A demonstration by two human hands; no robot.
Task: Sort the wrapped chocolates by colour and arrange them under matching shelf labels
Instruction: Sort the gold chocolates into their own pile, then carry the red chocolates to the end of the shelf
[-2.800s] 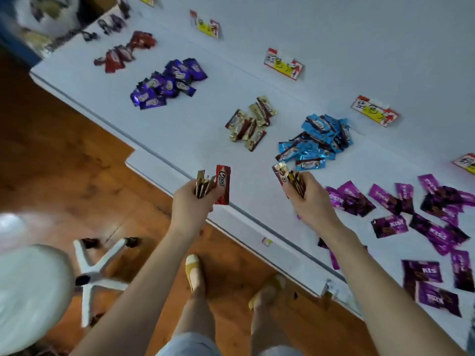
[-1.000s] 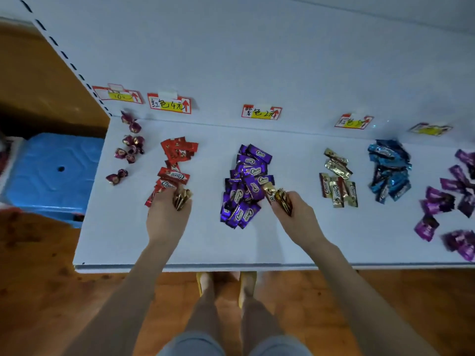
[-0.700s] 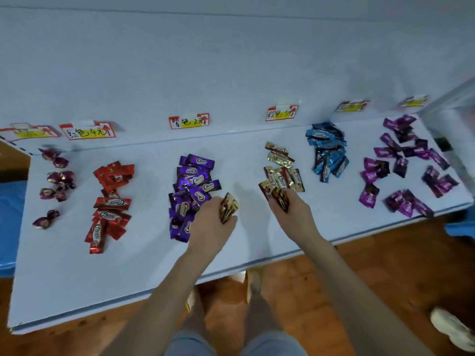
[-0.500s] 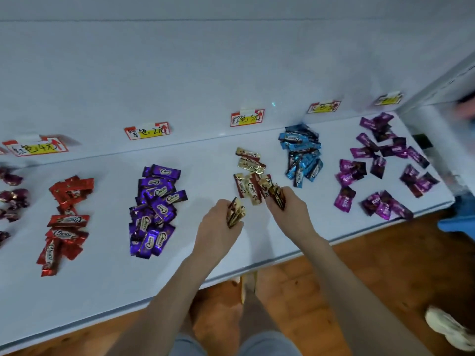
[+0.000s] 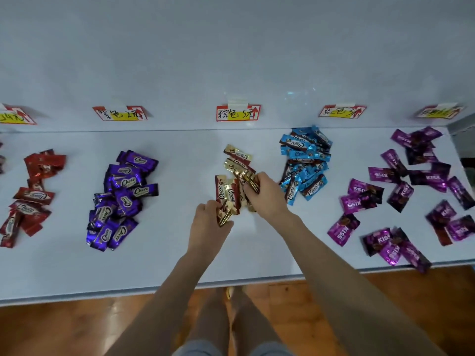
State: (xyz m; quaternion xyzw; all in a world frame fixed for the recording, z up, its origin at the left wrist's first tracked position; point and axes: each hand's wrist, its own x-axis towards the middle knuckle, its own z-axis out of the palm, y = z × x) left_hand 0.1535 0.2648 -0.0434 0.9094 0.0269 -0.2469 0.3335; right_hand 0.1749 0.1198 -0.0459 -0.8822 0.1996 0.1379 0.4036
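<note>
On the white shelf lies a small pile of gold chocolates under the middle label. My left hand is closed on a bunch of gold chocolates at the pile's near edge. My right hand grips another bunch of gold chocolates right over the pile. Red chocolates, dark purple ones, blue ones and scattered magenta ones lie in separate groups.
Price labels hang along the white back wall above each group, another label above the blue pile. The shelf's front edge runs above a wooden floor. My legs show below.
The red chocolate has left my left hand and I have shifted right along the shelf. Both hands, carrying gold chocolates, have come from the red and purple piles to the gold pile.
</note>
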